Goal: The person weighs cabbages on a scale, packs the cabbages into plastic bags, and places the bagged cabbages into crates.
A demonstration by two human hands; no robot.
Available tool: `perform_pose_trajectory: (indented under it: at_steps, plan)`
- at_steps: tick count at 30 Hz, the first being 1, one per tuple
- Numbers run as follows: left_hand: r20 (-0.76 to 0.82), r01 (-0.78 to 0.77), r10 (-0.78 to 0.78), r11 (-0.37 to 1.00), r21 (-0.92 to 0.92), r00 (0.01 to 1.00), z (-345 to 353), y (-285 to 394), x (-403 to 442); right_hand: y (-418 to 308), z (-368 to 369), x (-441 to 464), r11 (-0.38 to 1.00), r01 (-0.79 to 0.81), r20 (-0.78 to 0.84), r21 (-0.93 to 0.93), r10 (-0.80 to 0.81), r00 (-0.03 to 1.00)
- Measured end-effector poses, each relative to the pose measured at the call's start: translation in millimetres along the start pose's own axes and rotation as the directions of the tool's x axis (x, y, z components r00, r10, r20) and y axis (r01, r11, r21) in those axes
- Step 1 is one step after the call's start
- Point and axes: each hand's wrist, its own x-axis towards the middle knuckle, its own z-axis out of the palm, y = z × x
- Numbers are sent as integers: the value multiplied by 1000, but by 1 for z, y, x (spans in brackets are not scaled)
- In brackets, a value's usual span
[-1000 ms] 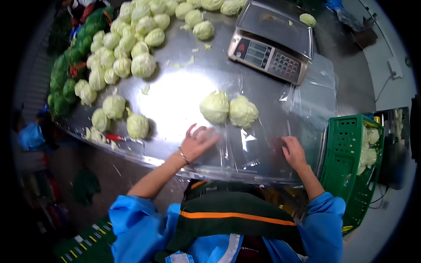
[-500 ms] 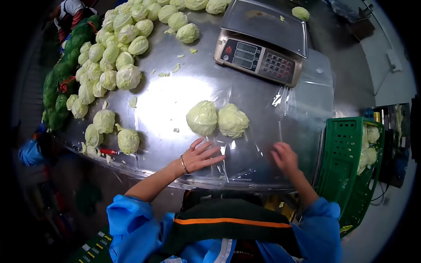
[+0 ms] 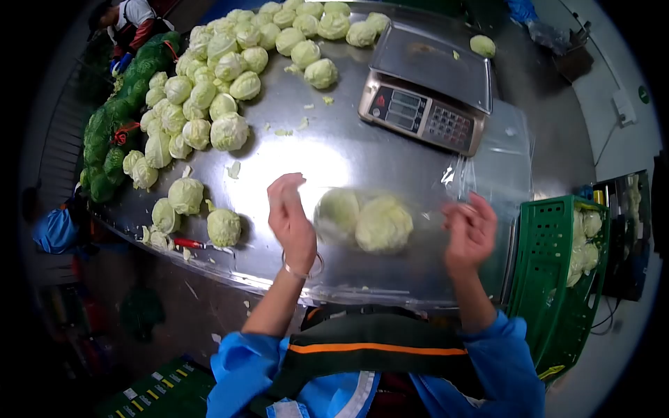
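Observation:
Two pale green cabbages, the left one point(image 3: 337, 212) and the right one point(image 3: 384, 224), sit side by side in a clear plastic bag point(image 3: 425, 203), blurred by motion. My left hand point(image 3: 289, 217) is raised just left of them, fingers curled closed at the bag's side. On the other side, my right hand point(image 3: 470, 228) is closed too, its fingertips pinched towards the bag. The thin film is hard to see against the metal table point(image 3: 293, 157), so its exact edges at my fingers are unclear.
A scale point(image 3: 425, 97) stands at the back, beside clear plastic bags point(image 3: 503, 143). Loose cabbages point(image 3: 230, 131) pile up on the left, near green net sacks point(image 3: 104, 150). A red-handled knife point(image 3: 188, 243) lies front left. At right is a green crate point(image 3: 543, 244). Another person point(image 3: 131, 28) is at far left.
Both hands have risen from the tabletop and closed, the left one swinging away from the cabbages. The bagged cabbages have shifted towards me. The view has shifted a little.

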Motion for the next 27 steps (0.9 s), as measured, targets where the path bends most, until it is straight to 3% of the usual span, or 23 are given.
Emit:
perform_pose_trajectory:
  at_steps: [1,3,4,5,6,7,8,9,12,14,15,17,18,19,21,23,26,27]
  plan:
    - [-18,-175,174,984,-26,985,-5,16,3,-7,-3,3,1000,27,15,-10,-27,1000]
    - [34,-20,21,999,-41,999,-24,28,8,-16,-22,-1,998,47,55,-42,-45,997]
    - [91,138,-127,983,-125,988,-28,23,10,-16,-18,1,996,-13,55,-85,17,998]
    - [160,284,-255,937,-202,954,-30,21,14,-23,-19,-8,980,126,131,-155,-106,986]
    - [134,249,-237,965,-78,962,-36,31,10,-30,-19,-12,936,290,210,-200,-248,946]
    - [67,279,-272,904,-325,960,-40,29,1,-34,-18,-15,862,452,289,-231,-383,878]
    - [56,198,-190,936,-289,980,-42,33,0,-22,-21,-31,923,374,109,-88,-365,925]
    - [46,128,-121,960,-247,992,-46,36,-5,-20,-16,-28,945,311,71,-98,-305,950]
    - [104,260,-250,960,-100,963,-41,38,-10,-19,-4,-33,989,149,-90,-12,-149,985]
    - [57,-81,91,984,-159,994,-32,37,-16,-10,4,-33,956,176,-240,234,-119,964]
    - [24,-200,210,956,-215,977,-29,34,-18,-5,7,-27,974,142,-211,177,-104,972]
    - [172,169,-143,974,-150,975,-28,26,-4,8,10,-21,998,48,-153,44,-41,987]
    - [154,109,-98,992,-61,983,-26,18,-6,19,11,-21,999,9,-151,46,-2,989]
    - [86,-50,46,998,47,995,-24,-1,-10,30,13,-23,998,-29,-152,51,37,988]
    - [67,-106,97,984,141,993,-25,-17,-15,44,15,-30,985,-171,-129,-12,168,977]
    - [92,84,-108,968,238,990,-34,-22,-30,58,18,-36,930,-341,-99,-139,329,939]
    - [70,263,-298,914,308,952,-49,-27,-59,110,7,-58,842,33,-77,-539,-88,993]
    - [57,314,-350,892,326,935,-57,-28,-73,122,-1,-68,862,-49,-73,-505,14,997]
